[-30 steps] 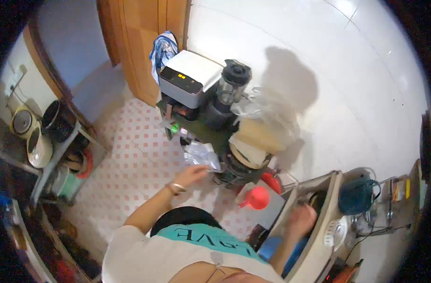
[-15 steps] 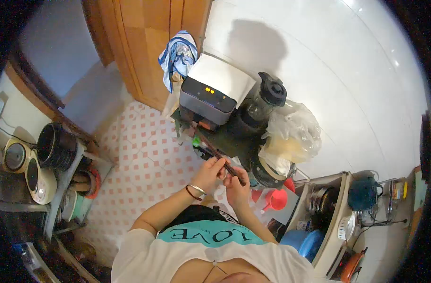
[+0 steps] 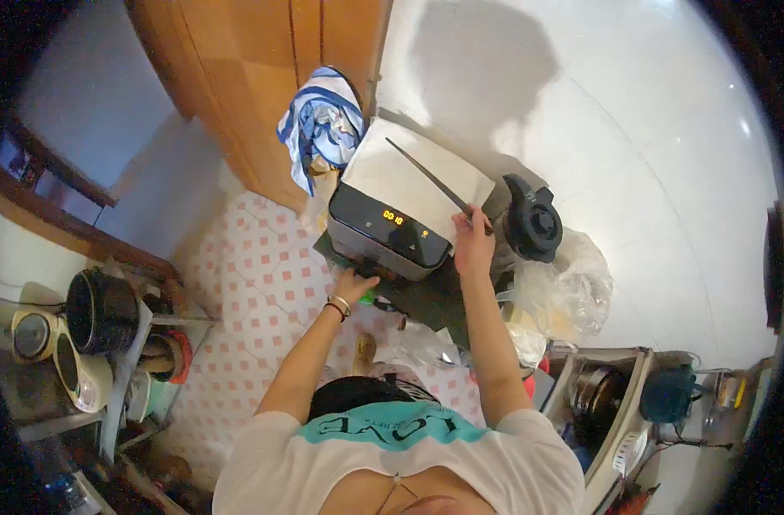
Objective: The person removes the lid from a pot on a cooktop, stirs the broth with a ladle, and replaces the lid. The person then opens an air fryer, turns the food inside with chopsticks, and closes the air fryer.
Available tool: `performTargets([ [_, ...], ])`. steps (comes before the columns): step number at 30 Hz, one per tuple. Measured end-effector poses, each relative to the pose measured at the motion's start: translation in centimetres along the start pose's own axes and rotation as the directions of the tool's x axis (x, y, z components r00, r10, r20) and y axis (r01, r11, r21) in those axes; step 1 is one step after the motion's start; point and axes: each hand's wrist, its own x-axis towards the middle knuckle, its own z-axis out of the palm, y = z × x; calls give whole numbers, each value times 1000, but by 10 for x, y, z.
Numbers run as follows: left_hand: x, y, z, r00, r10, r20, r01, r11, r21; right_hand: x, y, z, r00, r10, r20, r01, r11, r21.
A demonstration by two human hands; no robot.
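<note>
My right hand (image 3: pixel 474 245) is closed around a pair of dark chopsticks (image 3: pixel 426 175), which slant up and left over the pale sheet on top of the air fryer (image 3: pixel 390 228). The air fryer is grey and black, and its lit display reads 00:10. At its lower front, my left hand (image 3: pixel 356 285) is closed on the dark drawer (image 3: pixel 376 268); part of the fingers is hidden there. Right beside the right hand stands a blender jug (image 3: pixel 532 225) with a black lid.
A blue and white cloth (image 3: pixel 325 120) hangs at the wooden door (image 3: pixel 263 77). Clear plastic bags (image 3: pixel 572 287) lie right of the blender. To the left, a shelf holds a black pot (image 3: pixel 100 309); at the right, a cabinet (image 3: pixel 619 412) holds pans.
My hands have parted from around the chopsticks. The right has carried them up over the air fryer, and the left has moved to its lower front. The view has shifted closer.
</note>
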Motion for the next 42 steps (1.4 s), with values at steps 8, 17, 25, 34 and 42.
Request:
performTargets([
  [8,14,-60,25,996,-83,-10,83,997,6,-7,3,17,995,60,-81,-79,961,-266],
  [17,-82,12,-38,942,-305,139,323,938,-128,-9,3,13,986,19,-168,-37,994,-107],
  [25,-112,19,-72,945,-265,189,235,957,167,-135,-37,-4,995,3,-100,-34,948,-317],
  [34,-130,3,-87,894,-336,296,275,934,229,-170,68,0,945,-223,238,312,413,-855],
  [42,-136,-2,-90,903,-316,291,233,930,286,-163,104,15,916,-201,346,401,460,-792],
])
